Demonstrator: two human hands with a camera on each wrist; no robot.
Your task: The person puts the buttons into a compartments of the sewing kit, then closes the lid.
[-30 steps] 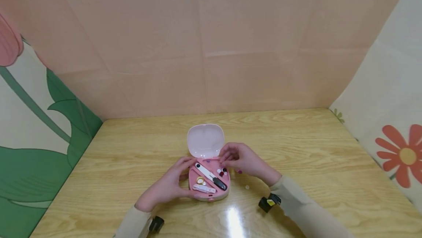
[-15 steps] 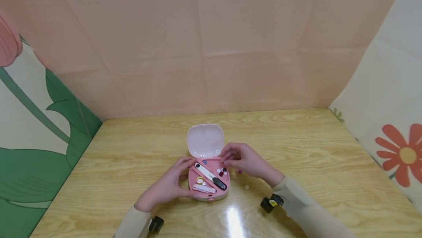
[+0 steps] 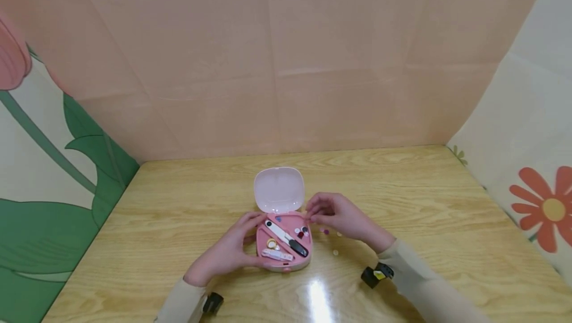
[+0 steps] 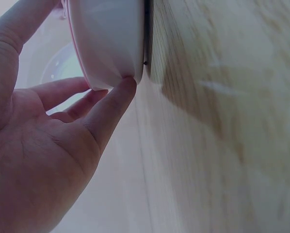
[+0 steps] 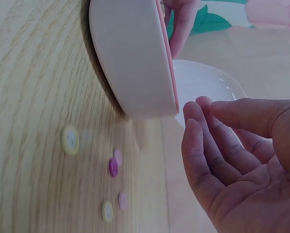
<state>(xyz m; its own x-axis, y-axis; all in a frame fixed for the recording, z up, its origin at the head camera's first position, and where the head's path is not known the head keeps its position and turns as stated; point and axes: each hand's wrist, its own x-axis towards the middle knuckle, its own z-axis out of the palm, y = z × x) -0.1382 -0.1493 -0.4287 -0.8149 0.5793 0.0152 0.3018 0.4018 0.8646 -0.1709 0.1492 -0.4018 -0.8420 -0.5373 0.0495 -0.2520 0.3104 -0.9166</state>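
A pink and white sewing box (image 3: pixel 288 267) lies on the table with its pale lid (image 3: pixel 279 190) raised. My left hand (image 3: pixel 229 249) grips the box's left side, thumb at the front corner and fingers toward the back. Inside are a long white tool with a black end (image 3: pixel 286 237), a gold ring-like piece (image 3: pixel 271 243), a white clip-like piece (image 3: pixel 277 254), a small blue piece (image 3: pixel 278 218) and several buttons (image 3: pixel 300 234). Just off the box's back right corner is my right hand (image 5: pixel 247 160), fingers loosely bent, thumb tip close to the fingertips, nothing visible between them.
To the right of the box, several loose buttons lie on the wooden table (image 3: pixel 178 199), among them a purple button (image 5: pixel 114 167) and a cream button (image 5: pixel 70 140). A pink backdrop (image 3: pixel 268 64) rises behind the table's far edge.
My right hand has drawn back to the right from over the box's back right compartment. The blue piece now shows slightly further left. My left hand stays on the box.
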